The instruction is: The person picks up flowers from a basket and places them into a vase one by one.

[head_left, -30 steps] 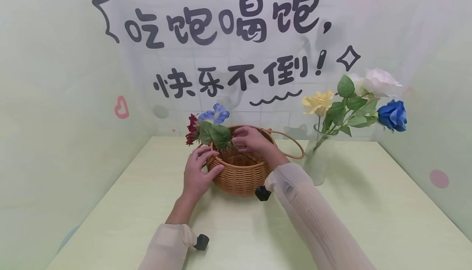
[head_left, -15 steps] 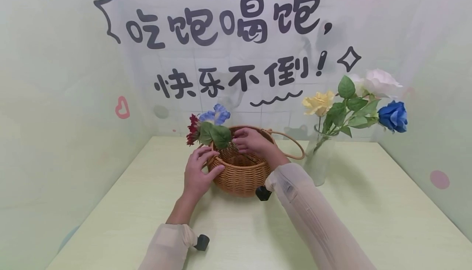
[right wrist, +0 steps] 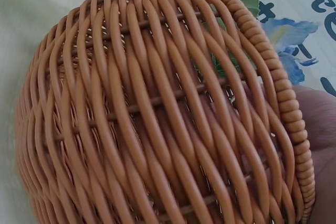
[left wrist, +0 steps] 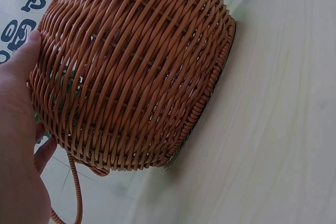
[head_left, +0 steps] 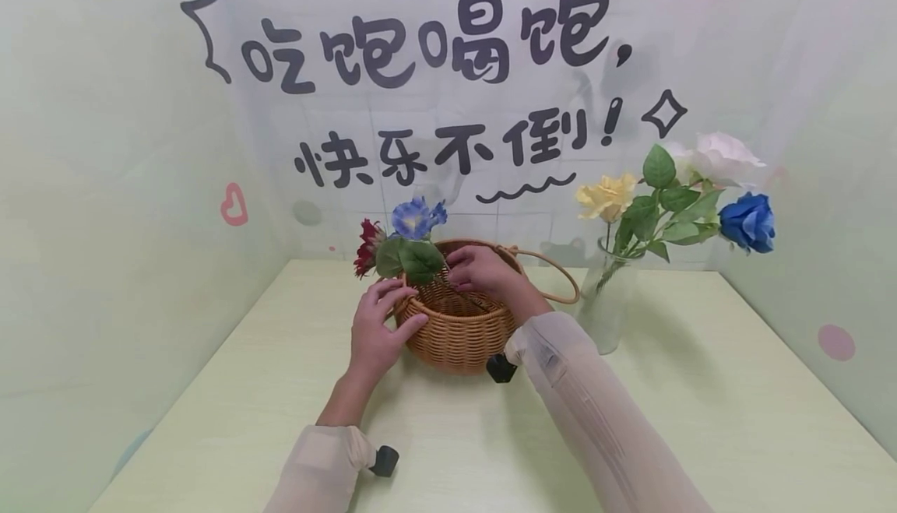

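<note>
A round brown wicker basket (head_left: pixel 459 346) stands mid-table. My left hand (head_left: pixel 378 334) grips its left rim, thumb toward the front and fingers at the side; the left wrist view shows the thumb against the weave. A blue flower (head_left: pixel 413 219) with broad green leaves (head_left: pixel 420 261) leans over the basket's back left rim. My right hand (head_left: pixel 487 273) reaches over the opening and pinches this flower's stem, whose lower part runs down inside the basket. Next to it a dark red flower (head_left: pixel 367 248) hangs out over the left rim. In the right wrist view the weave hides most of that hand.
To the right stands a clear glass vase (head_left: pixel 604 318) holding a yellow flower (head_left: pixel 606 198), a pale pink flower (head_left: pixel 722 159) and a blue rose (head_left: pixel 748 222). The basket's loop handle (head_left: pixel 561 275) sticks out toward the vase. Printed cloth walls enclose the table at the back and sides.
The blue flower has turned and shifted slightly right, its face now toward me. My right hand has moved slightly with it. My left hand and the basket stay in place.
</note>
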Demonstrator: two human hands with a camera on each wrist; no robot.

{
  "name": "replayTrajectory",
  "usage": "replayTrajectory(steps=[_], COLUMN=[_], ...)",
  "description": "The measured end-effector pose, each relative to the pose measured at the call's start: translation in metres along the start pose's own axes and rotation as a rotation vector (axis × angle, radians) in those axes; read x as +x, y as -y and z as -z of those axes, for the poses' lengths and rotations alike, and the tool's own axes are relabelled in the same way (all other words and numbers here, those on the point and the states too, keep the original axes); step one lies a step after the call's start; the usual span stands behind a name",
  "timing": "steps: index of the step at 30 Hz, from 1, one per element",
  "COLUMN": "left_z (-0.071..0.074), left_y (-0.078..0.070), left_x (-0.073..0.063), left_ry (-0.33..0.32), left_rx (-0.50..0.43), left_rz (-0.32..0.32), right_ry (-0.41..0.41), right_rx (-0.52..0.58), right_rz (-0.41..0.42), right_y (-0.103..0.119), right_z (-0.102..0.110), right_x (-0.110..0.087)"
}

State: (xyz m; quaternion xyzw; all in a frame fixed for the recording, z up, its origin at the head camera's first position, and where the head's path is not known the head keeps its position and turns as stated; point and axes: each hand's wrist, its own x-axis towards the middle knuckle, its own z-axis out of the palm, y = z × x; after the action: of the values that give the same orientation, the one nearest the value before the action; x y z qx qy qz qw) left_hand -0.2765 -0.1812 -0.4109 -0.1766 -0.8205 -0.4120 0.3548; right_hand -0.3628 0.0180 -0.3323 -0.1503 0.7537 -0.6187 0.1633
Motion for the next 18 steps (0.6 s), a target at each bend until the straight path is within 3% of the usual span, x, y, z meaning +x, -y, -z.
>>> replayTrajectory(steps=[10, 18], left_z=[0.0000, -0.0001], left_y=[-0.0012, -0.0009], left_x=[-0.0001, -0.0001], left_ry=[0.001, 0.001], left_rx=[-0.008, 0.001], left_rz=[0.016, 0.010], right_ry=[-0.091, -0.156], right_rx=[-0.035, 0.003], right_rz=[0.055, 0.090], right_y=[0.0008, 0.0050], right_z=[0.0000, -0.0012], right_x=[-0.0014, -0.0028])
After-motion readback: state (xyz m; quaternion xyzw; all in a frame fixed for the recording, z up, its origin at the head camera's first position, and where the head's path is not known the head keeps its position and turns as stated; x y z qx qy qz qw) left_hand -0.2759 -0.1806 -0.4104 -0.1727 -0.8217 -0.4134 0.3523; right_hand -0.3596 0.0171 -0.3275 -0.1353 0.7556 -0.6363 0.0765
